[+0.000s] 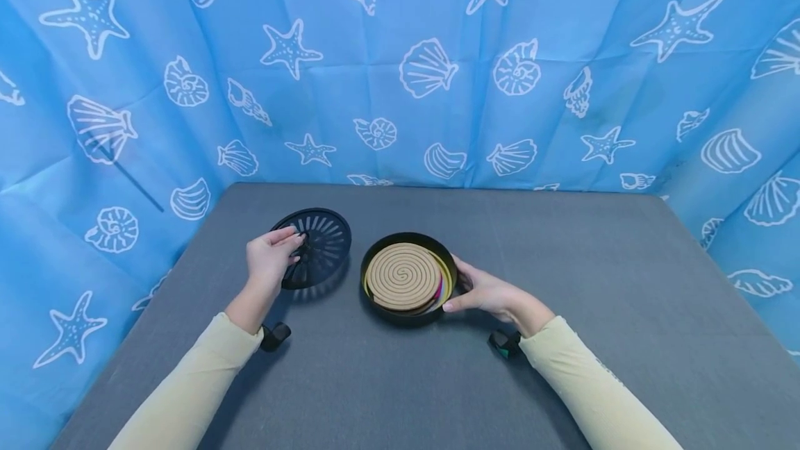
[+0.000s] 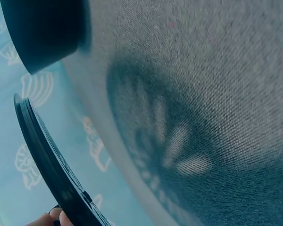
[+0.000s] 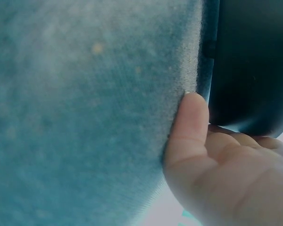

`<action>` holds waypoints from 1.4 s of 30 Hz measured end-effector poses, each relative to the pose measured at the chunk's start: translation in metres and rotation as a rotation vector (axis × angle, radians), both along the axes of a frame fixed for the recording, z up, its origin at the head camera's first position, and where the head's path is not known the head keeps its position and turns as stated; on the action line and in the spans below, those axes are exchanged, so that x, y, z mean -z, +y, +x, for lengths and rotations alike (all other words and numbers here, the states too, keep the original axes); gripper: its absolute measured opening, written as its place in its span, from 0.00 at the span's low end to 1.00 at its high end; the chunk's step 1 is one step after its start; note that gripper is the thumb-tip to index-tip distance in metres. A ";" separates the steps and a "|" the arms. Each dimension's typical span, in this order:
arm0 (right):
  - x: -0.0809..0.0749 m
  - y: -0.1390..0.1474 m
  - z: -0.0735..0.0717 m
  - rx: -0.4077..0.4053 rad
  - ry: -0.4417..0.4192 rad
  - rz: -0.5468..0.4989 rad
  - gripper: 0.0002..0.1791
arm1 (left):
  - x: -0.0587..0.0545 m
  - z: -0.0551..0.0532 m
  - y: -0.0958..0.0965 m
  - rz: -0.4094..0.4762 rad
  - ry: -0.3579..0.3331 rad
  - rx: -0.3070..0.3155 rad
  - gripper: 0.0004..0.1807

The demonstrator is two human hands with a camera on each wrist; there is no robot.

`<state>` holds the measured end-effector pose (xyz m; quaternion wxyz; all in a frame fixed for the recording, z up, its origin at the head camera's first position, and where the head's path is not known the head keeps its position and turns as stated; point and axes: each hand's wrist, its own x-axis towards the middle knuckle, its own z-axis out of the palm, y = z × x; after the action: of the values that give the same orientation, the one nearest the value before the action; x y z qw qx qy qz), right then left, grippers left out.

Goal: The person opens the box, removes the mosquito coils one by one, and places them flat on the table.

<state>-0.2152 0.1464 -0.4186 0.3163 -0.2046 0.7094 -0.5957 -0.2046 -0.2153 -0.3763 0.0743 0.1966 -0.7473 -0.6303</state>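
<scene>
My left hand pinches a round black slotted lid by the middle of its top. In the left wrist view the lid hangs tilted over the table and casts a slotted shadow. To its right stands a round black mosquito coil holder, uncovered. A tan spiral mosquito coil lies on top inside, with yellow and a bit of pink and blue showing beneath it. My right hand holds the holder's right side, thumb at the front and fingers round the back, as the right wrist view shows too.
Everything stands on a grey cloth-covered table. A blue curtain printed with white shells and starfish hangs behind it and along both sides. A black strap device sits at the left wrist, another at the right.
</scene>
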 end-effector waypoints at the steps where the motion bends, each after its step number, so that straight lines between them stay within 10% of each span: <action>1: 0.000 0.000 0.000 0.002 -0.002 0.002 0.57 | 0.001 -0.002 0.000 -0.001 0.001 -0.003 0.19; 42: -0.002 -0.001 0.003 0.027 -0.016 0.011 0.57 | 0.028 -0.062 0.000 -0.010 -0.009 0.001 0.18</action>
<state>-0.2126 0.1451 -0.4164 0.3150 -0.1885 0.7128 -0.5977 -0.2671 -0.2152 -0.4039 0.0714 0.1988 -0.7509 -0.6257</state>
